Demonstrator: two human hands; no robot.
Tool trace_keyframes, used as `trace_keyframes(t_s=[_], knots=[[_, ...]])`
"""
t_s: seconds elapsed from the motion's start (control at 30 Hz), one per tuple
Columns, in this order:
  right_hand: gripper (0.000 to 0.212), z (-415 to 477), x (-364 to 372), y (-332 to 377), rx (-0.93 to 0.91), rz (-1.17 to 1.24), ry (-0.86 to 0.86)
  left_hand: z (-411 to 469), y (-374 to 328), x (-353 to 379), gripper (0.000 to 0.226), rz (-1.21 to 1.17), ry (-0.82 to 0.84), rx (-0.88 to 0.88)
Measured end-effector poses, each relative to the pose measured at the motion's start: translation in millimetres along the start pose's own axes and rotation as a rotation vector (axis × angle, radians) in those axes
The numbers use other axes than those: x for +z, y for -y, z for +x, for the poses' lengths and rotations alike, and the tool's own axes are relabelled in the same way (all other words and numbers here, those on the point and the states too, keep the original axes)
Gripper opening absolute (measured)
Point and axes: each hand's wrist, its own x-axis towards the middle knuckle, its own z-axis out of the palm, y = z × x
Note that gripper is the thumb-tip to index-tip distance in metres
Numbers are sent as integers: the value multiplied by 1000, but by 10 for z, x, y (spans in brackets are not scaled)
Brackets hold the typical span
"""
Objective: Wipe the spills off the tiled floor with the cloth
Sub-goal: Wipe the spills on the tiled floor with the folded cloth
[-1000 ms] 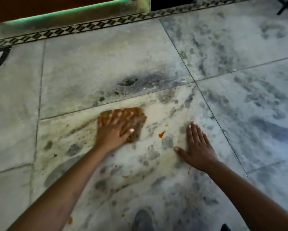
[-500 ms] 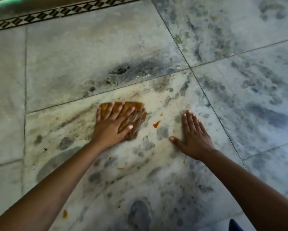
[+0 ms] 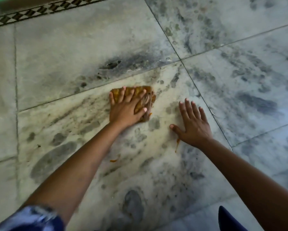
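your left hand (image 3: 125,110) flat, fingers spread, pressing cloth (image 3: 140,101) on tiled floor (image 3: 56,64); no closed grip. right hand (image 3: 192,124) open, empty, beside orange streak (image 3: 177,145). risk: saturated cloth smears residue; palm drags streak.

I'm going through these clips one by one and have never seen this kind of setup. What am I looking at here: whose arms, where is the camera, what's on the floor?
There is no machine: one camera sits on a person's head, looking down at their own arms. The left hand presses flat on an orange-stained cloth on the tiled floor, fingers spread over it. The right hand lies flat on the bare tile beside it, holding nothing. Small orange spills remain: one streak by the right wrist, another near the left forearm.
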Motion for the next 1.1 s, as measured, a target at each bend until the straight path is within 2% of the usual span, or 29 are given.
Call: trace_keyframes(t_s=[0.07,0.1,0.2,0.27,0.33,0.4,0.5,0.57,0.63,0.7,0.77,0.87,0.93,1.0,1.1], knots=[[91,-19,-1,-148,52,37,-3,-274,203,49,65,28,-16,155],[91,-41,19,-211,72,51,24,-325,343,36,64,40,2,176],[89,-48,65,-287,65,57,59,-69,558,-52,63,28,16,-33],[89,-24,74,-291,57,73,70,291,389,-131,60,-39,21,-185],[89,-21,72,-287,46,70,63,598,81,-168,60,-109,36,-232],[90,-23,69,-292,42,69,60,645,-250,-130,61,-102,66,-153],[87,-37,52,-304,38,65,75,102,-520,22,66,3,63,74],[84,-41,45,-309,34,78,64,-391,-421,147,68,37,-6,246],[83,-43,42,-313,33,85,70,-714,-140,249,66,44,-57,323],[83,-45,50,-313,34,89,60,-663,144,227,66,53,-57,255],[86,-54,64,-298,33,78,46,-343,251,128,68,55,-52,83],[92,-67,87,-292,28,74,25,309,67,-50,63,-11,-34,-160],[94,-65,90,-300,19,75,18,563,-212,-89,62,-57,10,-200],[92,-57,102,-315,19,84,21,478,-507,-59,63,-26,36,-90],[88,-64,122,-337,1,114,-7,-52,-652,94,64,62,5,224]])
